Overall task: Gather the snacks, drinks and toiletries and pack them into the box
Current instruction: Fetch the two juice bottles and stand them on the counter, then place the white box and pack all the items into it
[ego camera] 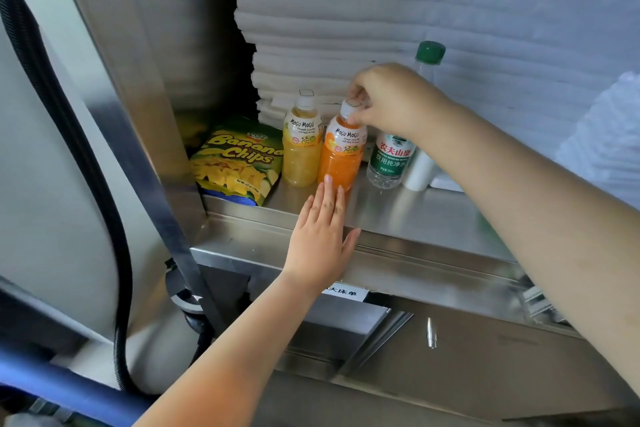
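steel shelf [398,215] is still holding all items, no box showing; right hand [388,99] is pinching the orange bottle [341,156] cap, left hand [322,236] is reaching flat, empty.

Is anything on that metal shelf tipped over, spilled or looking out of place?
Nothing is spilled. The yellow juice bottle, orange juice bottle and green-capped water bottle stand upright. Only the green-and-yellow banana chips bag leans tilted in the shelf's left corner.
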The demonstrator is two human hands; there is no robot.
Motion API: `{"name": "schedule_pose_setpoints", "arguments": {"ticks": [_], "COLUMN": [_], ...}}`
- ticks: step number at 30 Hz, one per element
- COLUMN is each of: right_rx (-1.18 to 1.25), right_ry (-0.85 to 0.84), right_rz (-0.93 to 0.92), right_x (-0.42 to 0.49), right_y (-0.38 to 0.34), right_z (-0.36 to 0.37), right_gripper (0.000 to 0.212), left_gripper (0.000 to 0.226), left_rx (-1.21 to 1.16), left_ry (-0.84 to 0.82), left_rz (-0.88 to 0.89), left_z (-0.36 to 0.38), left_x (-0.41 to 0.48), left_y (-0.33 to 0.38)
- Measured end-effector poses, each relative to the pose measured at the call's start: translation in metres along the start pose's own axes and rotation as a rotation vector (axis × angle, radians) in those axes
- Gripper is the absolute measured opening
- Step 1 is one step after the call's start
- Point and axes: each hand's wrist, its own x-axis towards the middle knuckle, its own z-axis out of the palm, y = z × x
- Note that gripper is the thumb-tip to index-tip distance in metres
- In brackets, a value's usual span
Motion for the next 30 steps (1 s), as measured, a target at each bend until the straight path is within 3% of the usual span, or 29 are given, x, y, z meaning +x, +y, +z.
{"name": "schedule_pose_setpoints", "arguments": {"ticks": [2, 4, 5, 7, 10, 12, 16, 21, 24, 30], "right_rx": [0.063, 0.165, 0.198, 0.182, -0.021, -0.08, 0.048, 0.176, 0.128, 0.062], "right_ry": [0.198, 0.439, 0.476, 0.37, 0.079, 0.004, -0.103, -0.253, -0.118, 0.289], "right_rz": [-0.038, -0.093, -0.102, -0.047, 0.085, 0.085, 0.095, 0.164, 0.162, 0.26], "right_x": [-0.026, -0.064, -0.084, -0.121, -0.16, -0.169, -0.164, -0.174, -0.208, -0.321], "right_y": [-0.002, -0.004, -0.001, 0.011, 0.027, 0.03, 0.035, 0.04, 0.045, 0.061], "right_z": [0.018, 0.045, 0.062, 0.099, 0.141, 0.151, 0.142, 0.097, 0.05, -0.067], "right_gripper": [0.049, 0.035, 0.029, 0.03, 0.051, 0.058, 0.059, 0.055, 0.055, 0.054], "left_gripper": [0.067, 0.058, 0.054, 0.052, 0.053, 0.055, 0.059, 0.065, 0.065, 0.056], "left_rx": [-0.005, -0.016, -0.01, 0.014, 0.002, -0.008, 0.021, 0.041, -0.206, -0.414], "left_ry": [0.025, 0.061, 0.07, 0.069, 0.058, 0.05, 0.027, -0.127, -0.105, 0.129], "left_rz": [0.006, 0.027, 0.036, 0.029, -0.012, -0.029, -0.048, -0.145, -0.05, 0.294], "left_z": [0.0, 0.002, 0.004, 0.007, 0.008, 0.007, 0.003, -0.02, -0.053, -0.157], "left_x": [-0.006, -0.012, -0.014, -0.015, -0.016, -0.015, -0.014, -0.012, -0.009, -0.026], "left_y": [0.0, -0.001, -0.002, -0.002, 0.002, 0.005, 0.011, 0.032, 0.068, 0.193]}}
